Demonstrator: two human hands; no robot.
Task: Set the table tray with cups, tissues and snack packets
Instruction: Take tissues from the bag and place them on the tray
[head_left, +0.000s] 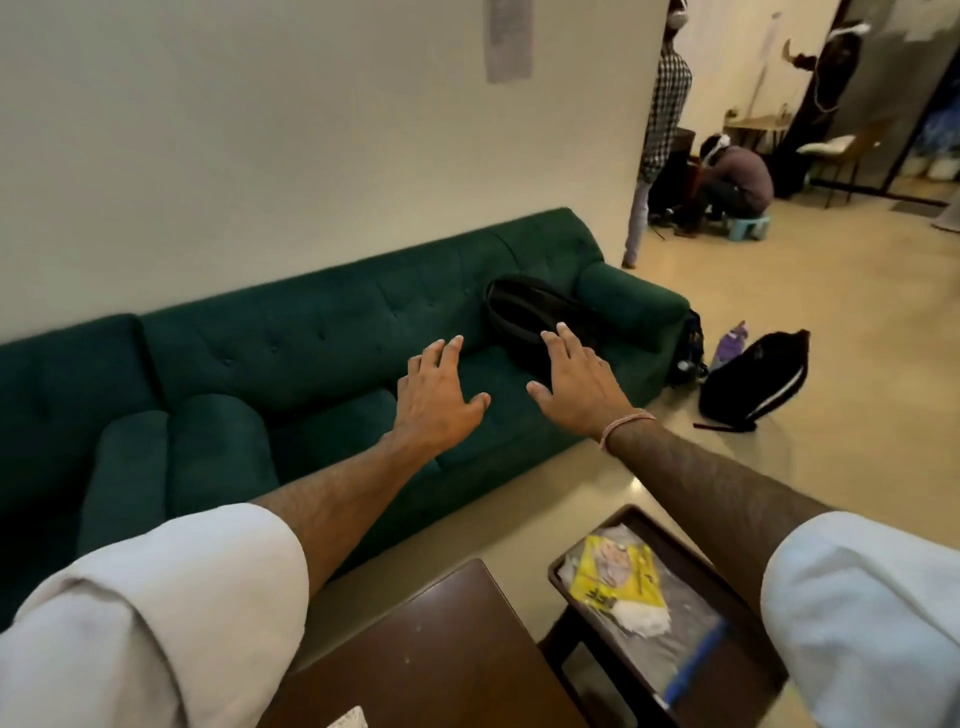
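My left hand (439, 397) and my right hand (576, 382) are stretched out in front of me, palms down, fingers apart, holding nothing. Both hover over the green sofa. Low at the right stands a dark wooden tray table (597, 551) with a raised rim. On it lie a yellow snack packet (615, 574), a clear plastic bag (675, 644) with a blue strip and something white and crumpled (644, 618), maybe tissue. My right forearm crosses above the tray's far corner. No cups show.
A dark brown table (431, 660) sits below, left of the tray. The green sofa (291, 353) runs along the wall with a black bag (524, 312) on it. A black backpack (753, 382) and purple bottle (730, 345) lie on the floor. Other people are at the back right.
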